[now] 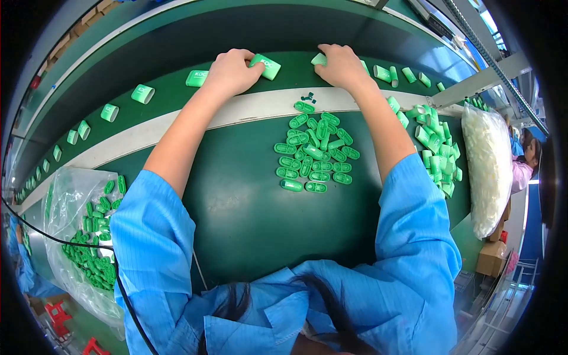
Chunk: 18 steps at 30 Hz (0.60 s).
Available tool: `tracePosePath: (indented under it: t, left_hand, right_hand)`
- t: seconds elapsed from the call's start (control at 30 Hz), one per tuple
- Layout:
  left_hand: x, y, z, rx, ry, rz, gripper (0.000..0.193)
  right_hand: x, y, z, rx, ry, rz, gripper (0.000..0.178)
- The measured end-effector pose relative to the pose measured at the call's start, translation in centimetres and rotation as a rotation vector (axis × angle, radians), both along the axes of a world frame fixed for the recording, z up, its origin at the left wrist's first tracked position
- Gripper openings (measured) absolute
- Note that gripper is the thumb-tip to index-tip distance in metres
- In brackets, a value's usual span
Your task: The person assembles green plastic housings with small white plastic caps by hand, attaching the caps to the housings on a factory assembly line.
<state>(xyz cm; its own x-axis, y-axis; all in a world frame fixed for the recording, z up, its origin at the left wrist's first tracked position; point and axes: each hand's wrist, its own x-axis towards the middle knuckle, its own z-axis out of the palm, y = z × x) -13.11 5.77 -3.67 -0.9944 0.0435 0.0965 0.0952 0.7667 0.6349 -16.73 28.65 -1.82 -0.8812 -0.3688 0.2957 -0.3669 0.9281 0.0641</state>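
At the far side, my left hand pinches a green plastic casing with pale lettering between thumb and fingers, over the dark green belt. Another green casing lies just left of that hand. My right hand is closed on a second green casing, partly hidden by the fingers. Between my forearms, a loose pile of oval green end pieces lies on the dark green table. A few tiny dark bits rest on the white rail just beyond this pile.
Several hollow green casings stand spaced along the belt on both sides. A heap of casings sits beyond my right arm, beside a bag of whitish pieces. At left, a clear bag holds green parts; a black cable hangs nearby.
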Motion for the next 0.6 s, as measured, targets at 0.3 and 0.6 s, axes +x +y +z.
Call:
tracePosePath:
  t: [0.3,0.6]
  left_hand:
    - [5.1,2.6,-0.3,0.061,0.269,-0.523,0.036]
    - [6.1,3.1,0.0,0.564,-0.017,-0.275,0.023]
  right_hand:
    - [5.2,0.7,1.3,-0.457,-0.213,0.070,0.036]
    - [8.8,0.3,0.3,-1.353,-0.796,0.201,0.024]
